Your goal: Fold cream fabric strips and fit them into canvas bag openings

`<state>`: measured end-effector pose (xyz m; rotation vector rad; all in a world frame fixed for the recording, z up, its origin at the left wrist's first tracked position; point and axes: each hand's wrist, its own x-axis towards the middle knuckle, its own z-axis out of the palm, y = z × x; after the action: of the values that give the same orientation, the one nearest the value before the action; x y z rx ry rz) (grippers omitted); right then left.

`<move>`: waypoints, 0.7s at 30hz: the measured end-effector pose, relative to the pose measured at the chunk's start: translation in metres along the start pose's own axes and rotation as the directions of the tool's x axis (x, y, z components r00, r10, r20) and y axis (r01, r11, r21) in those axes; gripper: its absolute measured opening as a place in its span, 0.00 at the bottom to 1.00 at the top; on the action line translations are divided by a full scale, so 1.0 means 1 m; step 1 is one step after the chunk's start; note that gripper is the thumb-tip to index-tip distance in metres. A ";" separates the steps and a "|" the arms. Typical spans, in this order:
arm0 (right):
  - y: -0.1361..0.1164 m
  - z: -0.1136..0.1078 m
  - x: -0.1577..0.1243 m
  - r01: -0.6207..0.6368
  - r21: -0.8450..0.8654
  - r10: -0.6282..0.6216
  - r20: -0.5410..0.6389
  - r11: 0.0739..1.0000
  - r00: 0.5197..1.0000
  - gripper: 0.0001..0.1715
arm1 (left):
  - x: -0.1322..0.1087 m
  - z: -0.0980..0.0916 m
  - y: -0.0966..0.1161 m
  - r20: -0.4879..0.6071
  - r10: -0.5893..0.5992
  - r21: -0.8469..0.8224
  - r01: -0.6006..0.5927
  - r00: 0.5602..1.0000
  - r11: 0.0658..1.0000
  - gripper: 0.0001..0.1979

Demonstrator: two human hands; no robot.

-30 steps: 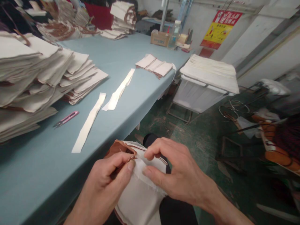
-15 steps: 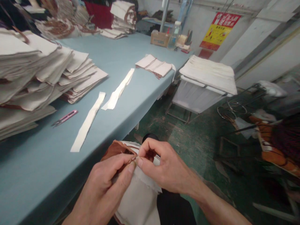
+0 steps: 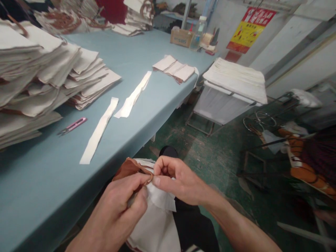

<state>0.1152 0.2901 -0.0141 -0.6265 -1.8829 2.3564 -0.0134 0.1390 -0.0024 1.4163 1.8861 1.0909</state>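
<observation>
A cream cloth piece (image 3: pixel 157 224) with a brown part (image 3: pixel 126 169) at its top lies over my lap. My left hand (image 3: pixel 120 203) is closed, its thumb and forefinger pinching the brown edge. Close against it, my right hand (image 3: pixel 175 178) is closed too, thumb and forefinger pressed together at the same edge; whatever is between those fingertips is too small to make out. On the blue table (image 3: pixel 147 133) are pink thread snips (image 3: pixel 72 126) and two cream strips, one nearer (image 3: pixel 98 133) and one farther (image 3: pixel 135 96).
Tall stacks of cream cloth pieces (image 3: pixel 52 70) stand at the left. A folded cloth piece (image 3: pixel 174 68), a small carton (image 3: pixel 181 37) and a bottle (image 3: pixel 198 33) are farther back. Beyond the table's right edge stands a bin (image 3: pixel 220 105) topped with white cloth (image 3: pixel 236 80).
My left thumb has bent inward and drawn back from the fingertips. The loose cream cloth flap beneath my hands has shifted slightly. The table items sit a little higher in view.
</observation>
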 end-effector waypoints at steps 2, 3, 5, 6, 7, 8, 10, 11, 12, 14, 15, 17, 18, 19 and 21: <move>0.010 0.004 0.005 0.048 0.040 -0.048 -0.014 0.998 0.999 0.16 | 0.004 0.007 0.000 -0.096 -0.009 0.014 0.010 0.995 1.000 0.12; 0.017 0.007 0.007 0.082 0.077 -0.080 -0.029 0.994 0.996 0.17 | 0.007 0.011 0.001 -0.143 -0.010 0.026 0.014 0.990 1.000 0.13; 0.031 0.017 0.011 0.146 0.174 -0.136 -0.066 0.974 0.988 0.20 | 0.011 0.017 0.003 -0.202 -0.024 0.039 0.032 0.979 0.999 0.13; 0.037 0.023 0.012 0.173 0.227 -0.156 -0.091 0.959 0.984 0.21 | 0.012 0.019 0.004 -0.218 -0.027 0.038 0.036 0.975 0.999 0.13; 0.042 0.029 0.013 0.194 0.274 -0.167 -0.117 0.942 0.979 0.21 | 0.013 0.021 0.004 -0.226 -0.028 0.036 0.038 0.974 0.999 0.13; 0.047 0.035 0.014 0.216 0.309 -0.178 -0.147 0.926 0.973 0.21 | 0.013 0.022 0.004 -0.227 -0.029 0.036 0.038 0.973 0.999 0.13; 0.051 0.043 0.015 0.271 0.334 -0.206 -0.217 0.903 0.954 0.21 | 0.012 0.022 0.003 -0.215 -0.024 0.041 0.034 0.976 0.999 0.13; 0.052 0.045 0.015 0.290 0.335 -0.218 -0.235 0.896 0.947 0.21 | 0.011 0.022 0.002 -0.205 -0.019 0.040 0.028 0.979 0.999 0.14; 0.052 0.046 0.015 0.303 0.334 -0.229 -0.242 0.893 0.943 0.22 | 0.011 0.020 0.001 -0.193 -0.018 0.030 0.024 0.981 0.999 0.14; 0.050 0.044 0.016 0.318 0.321 -0.249 -0.237 0.892 0.939 0.22 | 0.010 0.016 -0.001 -0.156 -0.019 -0.009 0.018 0.988 1.000 0.15; 0.049 0.041 0.016 0.325 0.283 -0.268 -0.223 0.902 0.937 0.22 | 0.011 0.014 -0.003 -0.128 -0.024 -0.026 0.020 0.991 0.999 0.16; 0.047 0.031 0.017 0.343 0.163 -0.316 -0.173 0.925 0.933 0.20 | 0.012 0.007 -0.003 -0.058 -0.032 -0.016 0.031 0.998 0.999 0.15; 0.046 0.025 0.017 0.353 0.095 -0.338 -0.141 0.931 0.931 0.18 | 0.013 0.004 -0.003 -0.022 -0.029 0.006 0.029 0.999 1.000 0.14; 0.044 0.019 0.017 0.362 0.025 -0.358 -0.115 0.932 0.927 0.16 | 0.015 0.000 -0.001 0.009 -0.018 0.026 0.017 1.000 0.999 0.14; 0.039 0.005 0.016 0.389 -0.105 -0.399 -0.102 0.915 0.911 0.11 | 0.017 -0.008 0.004 0.043 0.028 0.045 -0.030 0.999 0.999 0.14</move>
<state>0.1068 0.2798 -0.0548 -0.3411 -1.8528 1.9523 -0.0230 0.1539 0.0054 1.4853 1.8774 1.0292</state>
